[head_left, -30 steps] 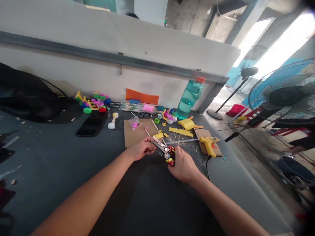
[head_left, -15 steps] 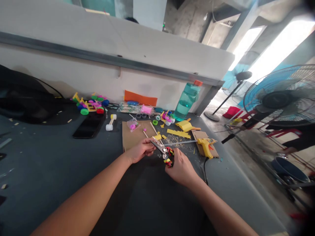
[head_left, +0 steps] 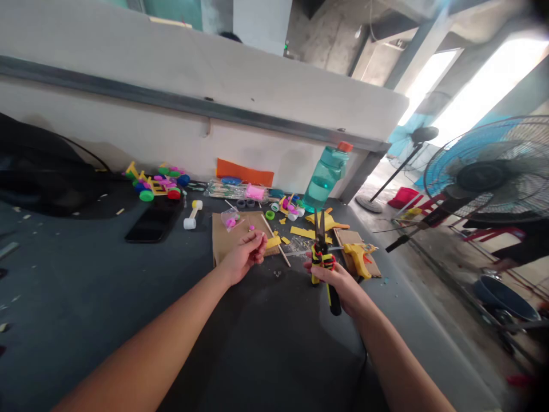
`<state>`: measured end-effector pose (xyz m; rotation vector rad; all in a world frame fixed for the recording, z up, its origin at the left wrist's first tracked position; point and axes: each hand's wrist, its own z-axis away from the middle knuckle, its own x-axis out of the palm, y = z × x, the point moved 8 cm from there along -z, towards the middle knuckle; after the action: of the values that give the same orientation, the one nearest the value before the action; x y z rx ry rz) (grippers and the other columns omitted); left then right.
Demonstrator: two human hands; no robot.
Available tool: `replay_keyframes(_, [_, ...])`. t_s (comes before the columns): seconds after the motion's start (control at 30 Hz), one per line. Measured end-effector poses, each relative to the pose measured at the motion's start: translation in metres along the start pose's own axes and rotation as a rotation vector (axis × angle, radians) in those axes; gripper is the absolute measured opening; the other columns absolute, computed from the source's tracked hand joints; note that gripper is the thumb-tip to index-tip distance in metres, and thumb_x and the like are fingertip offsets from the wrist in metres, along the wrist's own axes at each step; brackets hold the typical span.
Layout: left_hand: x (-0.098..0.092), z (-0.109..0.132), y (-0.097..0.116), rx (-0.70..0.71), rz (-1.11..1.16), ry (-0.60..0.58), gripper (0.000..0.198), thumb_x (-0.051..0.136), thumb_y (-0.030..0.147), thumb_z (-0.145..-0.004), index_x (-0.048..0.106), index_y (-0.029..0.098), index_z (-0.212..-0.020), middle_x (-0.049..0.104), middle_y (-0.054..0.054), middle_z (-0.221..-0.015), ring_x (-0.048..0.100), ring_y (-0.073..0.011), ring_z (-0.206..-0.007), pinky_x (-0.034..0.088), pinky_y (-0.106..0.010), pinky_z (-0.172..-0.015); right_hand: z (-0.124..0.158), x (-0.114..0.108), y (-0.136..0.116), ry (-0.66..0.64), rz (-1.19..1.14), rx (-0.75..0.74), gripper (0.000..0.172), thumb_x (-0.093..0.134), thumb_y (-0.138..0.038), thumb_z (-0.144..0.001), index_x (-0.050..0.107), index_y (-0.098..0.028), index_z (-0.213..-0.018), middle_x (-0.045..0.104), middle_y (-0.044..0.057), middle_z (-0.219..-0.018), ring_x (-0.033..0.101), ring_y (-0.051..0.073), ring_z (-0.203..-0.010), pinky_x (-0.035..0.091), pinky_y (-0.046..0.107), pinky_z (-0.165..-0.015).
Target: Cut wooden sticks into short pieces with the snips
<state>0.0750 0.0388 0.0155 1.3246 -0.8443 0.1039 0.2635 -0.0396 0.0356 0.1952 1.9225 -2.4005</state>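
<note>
My right hand (head_left: 341, 283) is wrapped round the black and yellow handles of a pair of cutters (head_left: 321, 252), held upright with the blades pointing up, above the dark table (head_left: 107, 286). My left hand (head_left: 242, 257) rests at the near edge of a brown cardboard sheet (head_left: 231, 236) with its fingers pinched together; what they pinch is too small to make out. Just right of that hand lie a thin wooden stick (head_left: 277, 243) and a yellow scrap (head_left: 273, 242).
A yellow glue gun (head_left: 358, 256) lies on a cardboard piece to the right. A teal water bottle (head_left: 326, 177), coloured caps, toy carts (head_left: 156, 183) and a phone (head_left: 150, 226) sit farther back. A black bag (head_left: 38, 166) is far left; a fan (head_left: 493, 171) stands beyond the table's right edge.
My right hand has pulled the cutters away from the stick, moved right and turned them upright. My left hand has stayed by the cardboard edge, fingers still pinched.
</note>
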Motion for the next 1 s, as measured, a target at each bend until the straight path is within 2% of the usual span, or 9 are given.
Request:
replay_keyframes(0.1, [-0.003, 0.0, 0.002, 0.01, -0.008, 0.033, 0.016, 0.062, 0.03, -0.079, 0.054, 0.016, -0.08, 0.042, 0.004, -0.062, 0.036, -0.0035, -0.047, 0.029, -0.016, -0.043, 0.002, -0.005, 0.006, -0.055, 0.008, 0.071, 0.044, 0.07, -0.042, -0.061, 0.065, -0.017, -0.097, 0.066, 0.007, -0.095, 0.057, 0.027, -0.097, 0.041, 0.038, -0.085])
replay_keyframes(0.23, [-0.006, 0.001, 0.005, 0.029, -0.051, 0.066, 0.016, 0.061, 0.029, -0.078, 0.053, 0.016, -0.079, 0.043, 0.004, -0.062, 0.035, -0.0029, -0.046, 0.028, -0.015, -0.042, 0.004, -0.007, 0.002, -0.111, 0.026, 0.054, 0.033, 0.069, -0.04, -0.061, 0.067, -0.017, -0.084, 0.067, 0.007, -0.091, 0.057, 0.027, -0.096, 0.04, 0.038, -0.086])
replay_keyframes(0.37, [-0.007, 0.002, 0.006, 0.047, -0.121, 0.1, 0.018, 0.063, 0.031, -0.077, 0.054, 0.016, -0.08, 0.046, 0.004, -0.063, 0.035, -0.0029, -0.046, 0.029, -0.015, -0.041, 0.003, -0.001, 0.001, -0.1, 0.012, 0.018, 0.042, 0.069, -0.039, -0.061, 0.065, -0.018, -0.096, 0.068, 0.007, -0.094, 0.058, 0.026, -0.094, 0.042, 0.036, -0.083])
replay_keyframes(0.47, [-0.007, 0.002, 0.007, 0.072, -0.188, 0.135, 0.02, 0.063, 0.033, -0.076, 0.055, 0.015, -0.08, 0.047, 0.004, -0.063, 0.036, -0.0032, -0.046, 0.029, -0.015, -0.041, -0.003, -0.001, 0.005, 0.005, 0.048, -0.061, 0.044, 0.064, -0.041, -0.067, 0.062, -0.016, -0.103, 0.067, 0.007, -0.089, 0.059, 0.024, -0.088, 0.044, 0.033, -0.076])
replay_keyframes(0.6, [-0.005, 0.001, 0.012, 0.142, -0.338, 0.176, 0.022, 0.061, 0.036, -0.078, 0.055, 0.015, -0.079, 0.049, 0.003, -0.065, 0.039, -0.0038, -0.045, 0.031, -0.017, -0.041, -0.009, -0.004, 0.011, 0.144, 0.247, -0.17, 0.036, 0.054, -0.039, -0.074, 0.062, -0.015, -0.099, 0.065, 0.005, -0.079, 0.059, 0.02, -0.075, 0.043, 0.028, -0.066])
replay_keyframes(0.8, [0.01, 0.007, 0.026, 0.269, -0.538, 0.179, 0.021, 0.055, 0.036, -0.081, 0.057, 0.016, -0.082, 0.052, 0.002, -0.066, 0.04, -0.0045, -0.044, 0.03, -0.019, -0.042, 0.005, 0.008, -0.002, 0.155, 0.715, -0.144, 0.02, 0.045, -0.026, -0.075, 0.059, -0.019, -0.087, 0.058, 0.0, -0.064, 0.054, 0.016, -0.061, 0.033, 0.024, -0.055])
replay_keyframes(0.9, [0.018, 0.012, 0.032, 0.294, -0.59, 0.191, 0.021, 0.054, 0.036, -0.081, 0.058, 0.015, -0.081, 0.052, 0.002, -0.064, 0.04, -0.0053, -0.045, 0.03, -0.019, -0.043, 0.014, 0.017, -0.015, 0.187, 0.929, -0.192, 0.015, 0.047, -0.024, -0.073, 0.056, -0.02, -0.084, 0.059, 0.002, -0.073, 0.053, 0.016, -0.065, 0.03, 0.024, -0.057])
replay_keyframes(1.0, [0.024, 0.016, 0.035, 0.299, -0.629, 0.198, 0.02, 0.054, 0.035, -0.081, 0.058, 0.015, -0.079, 0.051, 0.003, -0.062, 0.041, -0.0059, -0.046, 0.032, -0.019, -0.044, 0.017, 0.025, -0.019, 0.179, 1.023, -0.253, 0.016, 0.05, -0.024, -0.072, 0.055, -0.019, -0.086, 0.06, 0.005, -0.086, 0.054, 0.016, -0.07, 0.029, 0.024, -0.06])
